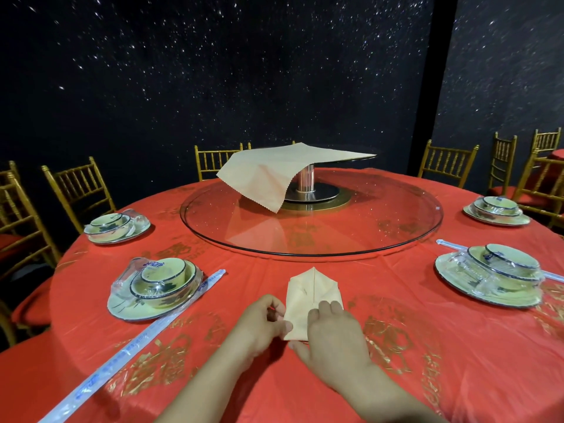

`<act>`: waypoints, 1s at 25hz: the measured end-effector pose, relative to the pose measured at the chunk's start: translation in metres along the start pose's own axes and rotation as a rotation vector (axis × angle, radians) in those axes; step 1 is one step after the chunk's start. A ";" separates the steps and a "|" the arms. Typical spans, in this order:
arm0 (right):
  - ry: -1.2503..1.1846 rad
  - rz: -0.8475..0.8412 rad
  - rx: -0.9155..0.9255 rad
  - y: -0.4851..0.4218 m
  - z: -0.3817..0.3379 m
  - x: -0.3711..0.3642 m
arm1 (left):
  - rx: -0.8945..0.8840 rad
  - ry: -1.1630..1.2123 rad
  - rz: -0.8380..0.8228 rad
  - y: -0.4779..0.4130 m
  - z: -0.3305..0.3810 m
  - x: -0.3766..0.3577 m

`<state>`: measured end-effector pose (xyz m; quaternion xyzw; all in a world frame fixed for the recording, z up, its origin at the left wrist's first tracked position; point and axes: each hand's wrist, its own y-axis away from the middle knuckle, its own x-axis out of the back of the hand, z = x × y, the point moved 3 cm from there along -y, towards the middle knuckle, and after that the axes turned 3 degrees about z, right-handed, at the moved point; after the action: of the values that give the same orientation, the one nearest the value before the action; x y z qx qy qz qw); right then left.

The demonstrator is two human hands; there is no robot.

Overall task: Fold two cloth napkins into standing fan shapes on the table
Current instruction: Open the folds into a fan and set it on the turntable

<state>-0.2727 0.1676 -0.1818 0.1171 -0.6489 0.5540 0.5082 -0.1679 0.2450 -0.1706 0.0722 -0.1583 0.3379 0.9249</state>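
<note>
The red table (457, 346) holds a round glass turntable (396, 221). An open napkin (268, 169) hangs over the turntable's middle. A folded napkin (308, 294) lies just in front of the turntable. The left hand (262, 322) pinches its side, and the right hand (335, 337) grips its bottom.

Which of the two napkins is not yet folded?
The draped napkin, spread open over the raised centre stand with a corner hanging. The folded napkin nearer the camera already comes to a point.
</note>
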 end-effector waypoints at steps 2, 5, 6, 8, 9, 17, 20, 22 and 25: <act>-0.030 -0.005 -0.005 -0.002 -0.001 0.006 | 0.049 0.242 0.033 0.003 0.004 0.000; -0.137 0.147 -0.116 -0.001 0.021 0.019 | 0.199 0.714 0.041 0.008 0.001 -0.010; -0.308 0.204 -0.227 0.001 0.033 0.023 | 0.255 0.796 0.038 0.010 0.001 -0.017; -0.957 0.064 -0.506 0.006 0.047 0.016 | 0.334 0.844 0.000 0.013 0.003 -0.036; -1.275 -0.022 -0.592 0.010 0.048 0.007 | 0.343 0.858 0.001 0.012 0.005 -0.043; -1.194 -0.108 -0.684 -0.002 0.085 0.004 | -0.185 0.206 0.410 -0.011 0.033 -0.026; -0.811 -0.223 -0.571 0.001 0.077 -0.006 | -0.191 0.070 0.372 -0.008 0.015 -0.040; -0.660 -0.207 -0.576 0.002 0.073 -0.005 | -0.161 0.104 0.376 -0.010 0.003 -0.043; -0.552 -0.242 -0.579 0.002 0.075 -0.002 | -0.153 0.085 0.393 -0.014 0.002 -0.043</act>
<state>-0.3130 0.1044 -0.1742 0.1888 -0.8713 0.2326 0.3887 -0.1901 0.2079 -0.1833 -0.0450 -0.1554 0.5016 0.8499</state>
